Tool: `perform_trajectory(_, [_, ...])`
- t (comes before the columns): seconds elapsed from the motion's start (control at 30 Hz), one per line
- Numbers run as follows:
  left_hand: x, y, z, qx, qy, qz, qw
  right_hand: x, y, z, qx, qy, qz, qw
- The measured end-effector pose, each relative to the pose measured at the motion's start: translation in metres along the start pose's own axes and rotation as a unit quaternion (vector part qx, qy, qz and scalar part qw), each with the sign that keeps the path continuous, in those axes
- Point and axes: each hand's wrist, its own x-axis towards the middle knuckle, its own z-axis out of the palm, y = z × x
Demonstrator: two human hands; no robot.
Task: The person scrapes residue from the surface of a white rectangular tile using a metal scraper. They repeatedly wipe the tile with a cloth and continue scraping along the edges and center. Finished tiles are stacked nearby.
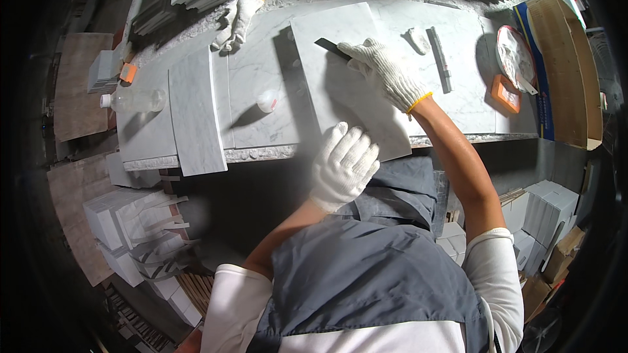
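A white knit glove with a yellow cuff covers my right hand, which is closed on a dark flat blade. The blade's squared end points to the far left, over a pale grey-veined marble tile. This tile lies at a slant and reaches past the table's near edge. My left hand, also gloved in white, is at the tile's near left edge. Its fingers lie stretched out and hold nothing; I cannot tell whether they touch the tile. Right of my right hand are a marker-like stick and a small whitish lump.
Another marble tile overhangs the near edge at left, beside a clear plastic bottle. A small translucent bottle stands mid-table. Spare gloves lie farther back. At right are an orange block, a round container and a cardboard box.
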Motion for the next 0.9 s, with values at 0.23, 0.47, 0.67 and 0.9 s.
perform_trajectory(0.23, [0.004,-0.001,0.0,-0.007,0.006,0.005,1.0,0.006,0.018,0.005,-0.001,-0.028,-0.051,0.998])
perform_trajectory(0.47, [-0.002,0.002,-0.002,-0.018,-0.061,-0.034,0.997,0.009,0.018,0.008,-0.022,-0.025,-0.019,0.999])
perform_trajectory(0.67, [-0.001,0.002,-0.004,-0.019,-0.082,-0.031,0.996,0.02,-0.009,-0.006,0.099,-0.074,0.13,0.984])
perform_trajectory(0.9, [-0.001,0.003,-0.003,-0.021,-0.088,-0.052,0.995,0.016,0.012,0.003,0.1,-0.094,0.043,0.99])
